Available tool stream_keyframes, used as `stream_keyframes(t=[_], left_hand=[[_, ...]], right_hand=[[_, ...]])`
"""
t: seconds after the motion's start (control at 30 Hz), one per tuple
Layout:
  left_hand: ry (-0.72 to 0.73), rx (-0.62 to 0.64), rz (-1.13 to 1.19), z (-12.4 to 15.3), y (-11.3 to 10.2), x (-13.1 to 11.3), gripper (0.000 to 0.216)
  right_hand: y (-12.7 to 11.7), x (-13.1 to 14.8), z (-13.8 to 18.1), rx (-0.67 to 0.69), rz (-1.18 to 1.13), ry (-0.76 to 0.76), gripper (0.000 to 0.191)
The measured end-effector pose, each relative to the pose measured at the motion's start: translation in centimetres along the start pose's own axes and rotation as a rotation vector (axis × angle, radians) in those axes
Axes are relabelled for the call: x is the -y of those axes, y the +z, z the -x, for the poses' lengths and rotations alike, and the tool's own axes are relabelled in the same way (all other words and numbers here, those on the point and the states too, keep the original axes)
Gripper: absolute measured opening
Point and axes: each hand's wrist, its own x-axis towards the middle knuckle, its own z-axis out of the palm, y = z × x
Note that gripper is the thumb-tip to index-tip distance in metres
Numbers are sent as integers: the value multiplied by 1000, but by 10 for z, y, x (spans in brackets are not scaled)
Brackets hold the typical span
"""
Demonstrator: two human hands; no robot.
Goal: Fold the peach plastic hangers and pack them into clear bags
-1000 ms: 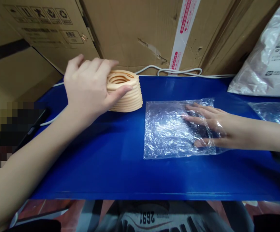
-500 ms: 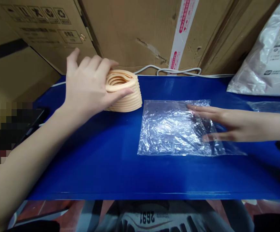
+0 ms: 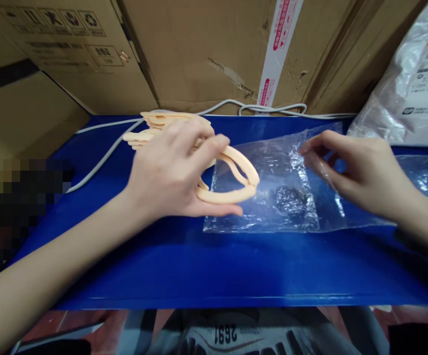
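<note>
My left hand (image 3: 177,170) is wrapped round a stack of cream looped plastic pieces (image 3: 241,170), which resemble clothes hangers. One rounded looped end points right, over the left edge of a clear plastic bag (image 3: 269,197). Their other ends show beyond the hand at the upper left; the middle is hidden by my fingers. The bag lies on the blue tabletop, its right part lifted. With thumb and fingers pinched together, my right hand (image 3: 350,167) grips the upper right of the bag's film.
Cardboard boxes (image 3: 206,44) stand along the table's back edge. A white cable (image 3: 103,165) runs along the back and down the left. At the right are a white labelled plastic package (image 3: 409,93) and more clear film (image 3: 424,180). The blue table's front edge (image 3: 214,301) is near my body.
My left hand has brought the cream pieces right and nearer, turning them so a looped end points right. My right hand went from lying flat on the bag to pinching and lifting its film.
</note>
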Motion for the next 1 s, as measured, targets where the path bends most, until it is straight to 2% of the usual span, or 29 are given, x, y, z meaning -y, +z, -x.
stream_keyframes(t=[0.07, 0.13, 0.3, 0.37, 0.5, 0.6, 0.67, 0.77, 0.87, 1.0], left_hand=[[61, 13, 13, 1, 0, -12, 88], [85, 0, 49, 1, 3, -19, 84], [111, -33, 90, 3, 14, -19, 84], [112, -38, 100, 4, 17, -16, 85], [116, -47, 107, 4, 18, -15, 82], [111, -55, 123, 3, 15, -19, 83], [91, -49, 124, 3, 12, -24, 83], [83, -46, 106, 3, 9, -31, 79], [119, -27, 88, 3, 9, -34, 81], [153, 39, 81, 4, 13, -29, 86]], right_hand=[[0, 11, 3, -35, -51, -17, 15], [1, 19, 4, 0, -61, -37, 12], [1, 16, 3, 100, 41, 14, 17], [0, 9, 1, 73, 86, 62, 18], [-3, 3, 0, -83, 81, 116, 18], [-4, 14, 2, -90, -205, 83, 14], [-1, 27, 5, -15, -477, 79, 10], [7, 47, 9, 124, -781, 115, 15], [14, 55, 10, 202, -928, 152, 15], [17, 46, 4, 210, -1051, 263, 28]])
